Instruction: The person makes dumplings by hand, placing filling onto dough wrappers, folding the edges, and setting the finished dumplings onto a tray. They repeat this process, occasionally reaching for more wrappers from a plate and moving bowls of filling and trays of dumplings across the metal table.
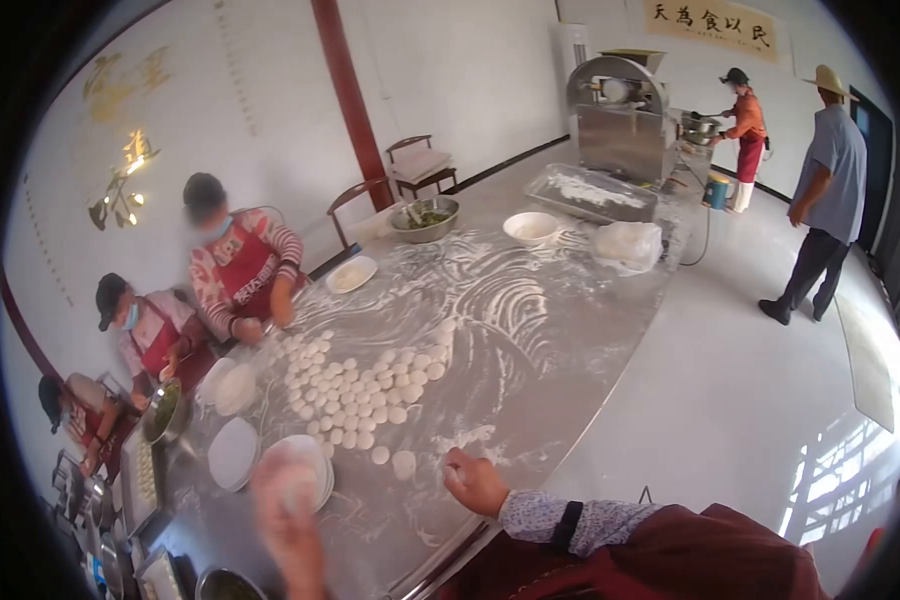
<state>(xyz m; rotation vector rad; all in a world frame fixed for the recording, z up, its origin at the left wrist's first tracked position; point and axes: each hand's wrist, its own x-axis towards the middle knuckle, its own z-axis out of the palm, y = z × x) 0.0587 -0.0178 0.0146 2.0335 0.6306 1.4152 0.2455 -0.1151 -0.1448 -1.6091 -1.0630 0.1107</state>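
Note:
On the floured metal table (530,370) many small white dough pieces (360,390) lie in a loose cluster. My right hand (475,481) rests at the near edge by a patch of flour, its fingers curled; whatever they may hold is too small to tell. Blurred by motion, my left hand (288,510) is raised in front of a stack of white plates (315,462), with something pale at its fingers that I cannot make out. A flattened dough piece (403,464) lies between the two hands.
Three people in aprons stand along the left side. Bowls of green filling (425,219) (164,412), a flour bowl (532,229), a plastic bag (627,245) and a floury tray (590,193) stand about the table. Beyond are a machine (620,130) and two people.

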